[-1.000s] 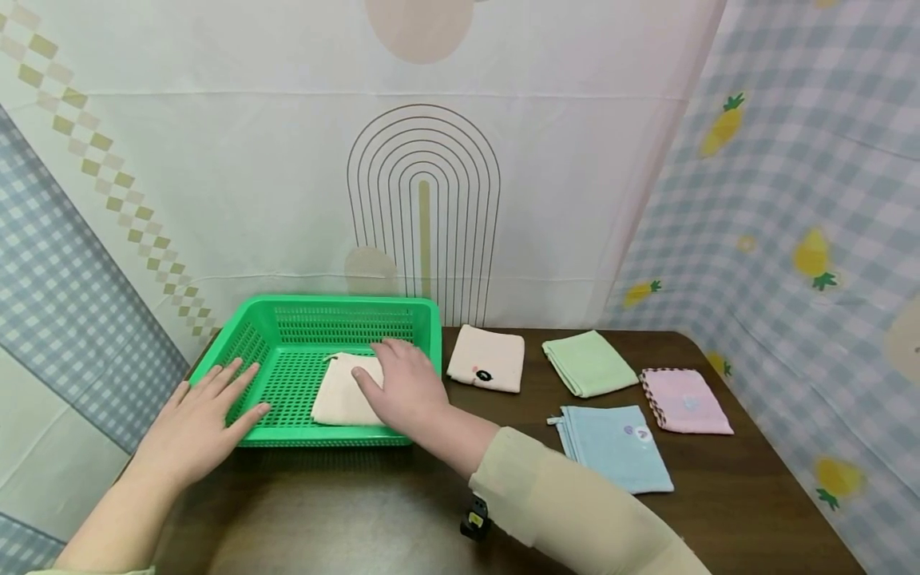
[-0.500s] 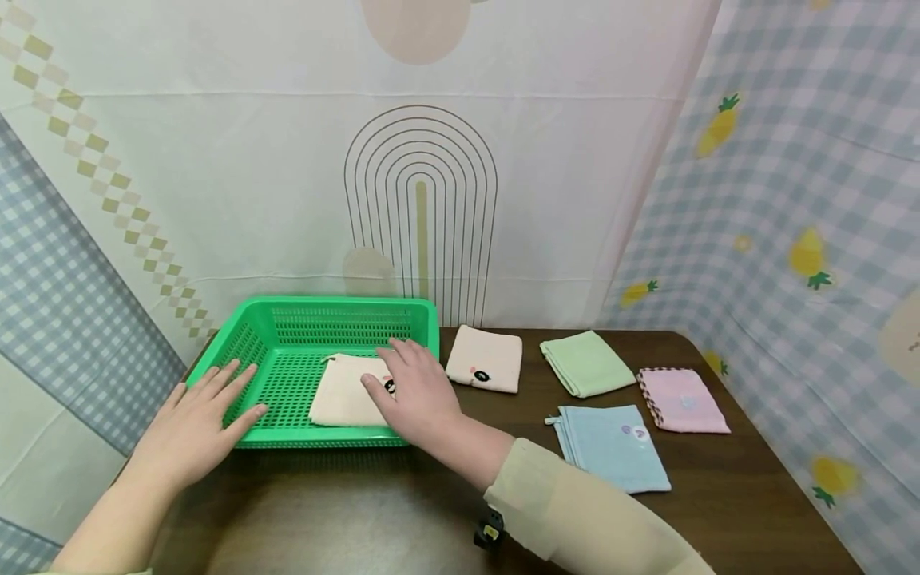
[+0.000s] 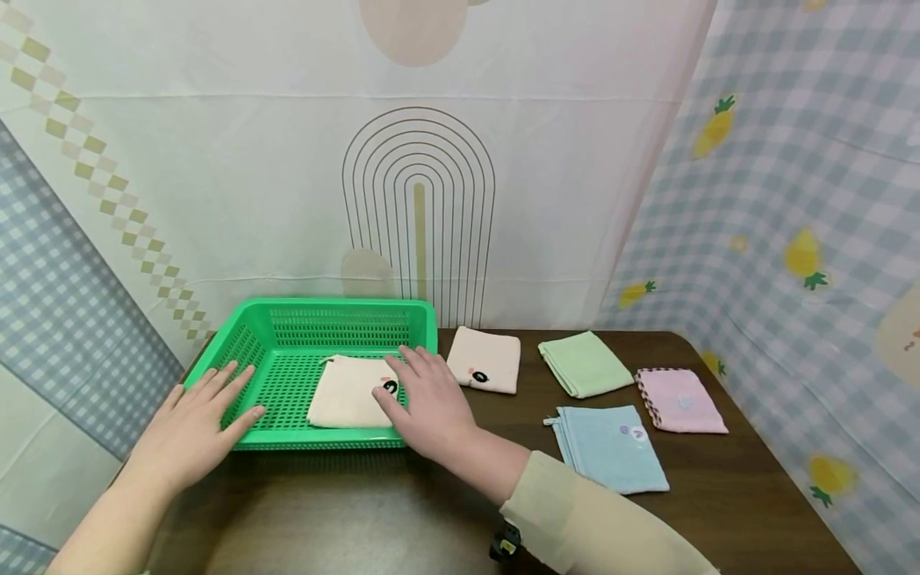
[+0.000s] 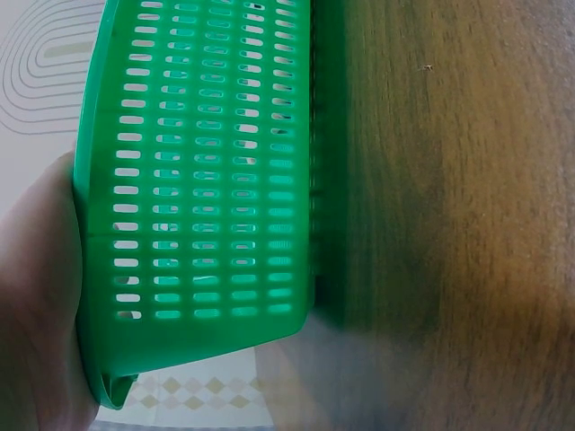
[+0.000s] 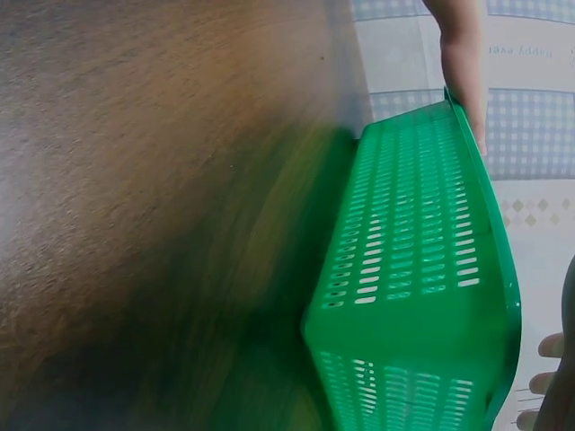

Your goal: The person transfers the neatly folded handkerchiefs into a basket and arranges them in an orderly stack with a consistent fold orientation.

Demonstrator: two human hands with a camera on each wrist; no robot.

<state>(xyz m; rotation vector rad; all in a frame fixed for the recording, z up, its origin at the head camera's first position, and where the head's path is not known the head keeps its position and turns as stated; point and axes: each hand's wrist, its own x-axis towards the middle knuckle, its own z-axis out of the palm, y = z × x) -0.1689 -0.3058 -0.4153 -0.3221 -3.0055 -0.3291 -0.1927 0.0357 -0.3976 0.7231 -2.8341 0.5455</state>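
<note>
A green plastic basket (image 3: 345, 438) with slotted walls stands at the back left of the table. Inside it, toward the right, lies a folded cream towel (image 3: 348, 391) with a small black face patch. My left hand (image 3: 190, 435) rests at the basket's left front corner, fingers spread and straight. Over the right side of the basket hovers my right hand (image 3: 434, 407), its fingers extended and nothing gripped. That hand partly hides the basket's right front corner. In the left wrist view the left hand (image 4: 40, 287) lies against the basket rim.
On the table (image 3: 316, 511), right of the basket, lie a second folded cream towel (image 3: 489, 351), a green towel (image 3: 585, 365), a blue towel (image 3: 611, 447) and a pink towel (image 3: 686, 403). A patterned curtain (image 3: 287, 184) hangs behind.
My right hand has drawn back to the right, off the cream towel in the basket, uncovering its face patch. The left hand stays in place.
</note>
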